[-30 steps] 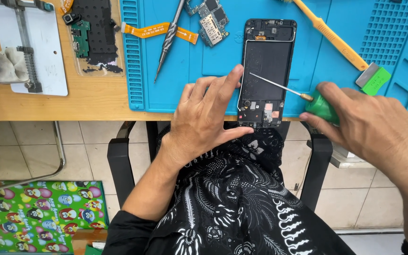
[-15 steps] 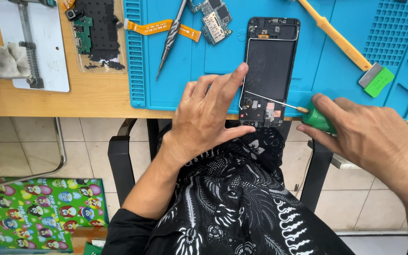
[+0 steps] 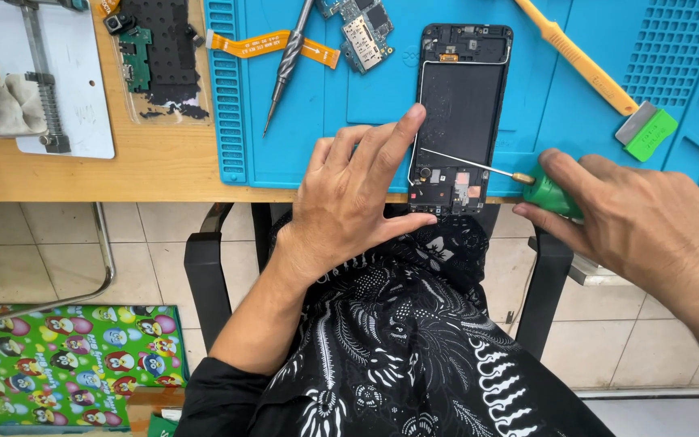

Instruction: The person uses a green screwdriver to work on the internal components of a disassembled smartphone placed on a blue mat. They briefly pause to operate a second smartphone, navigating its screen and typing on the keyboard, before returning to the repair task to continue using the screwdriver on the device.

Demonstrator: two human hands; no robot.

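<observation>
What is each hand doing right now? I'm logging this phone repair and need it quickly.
Left hand: open, fingers spread, pressing on the opened phone.
Right hand: closed on the green-handled screwdriver, tip at the phone's lower part.

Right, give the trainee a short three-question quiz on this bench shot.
1. True or false: the left hand lies flat beside the opened phone frame.
2. Which tool does the right hand hold? A) yellow-handled scraper B) green-handled screwdriver C) tweezers
3. Fill in: the phone frame lies on a ____ work mat.

Key:
1. True; its fingertips touch the frame's left edge.
2. B; its thin shaft reaches over the frame's lower part.
3. Blue.
</observation>
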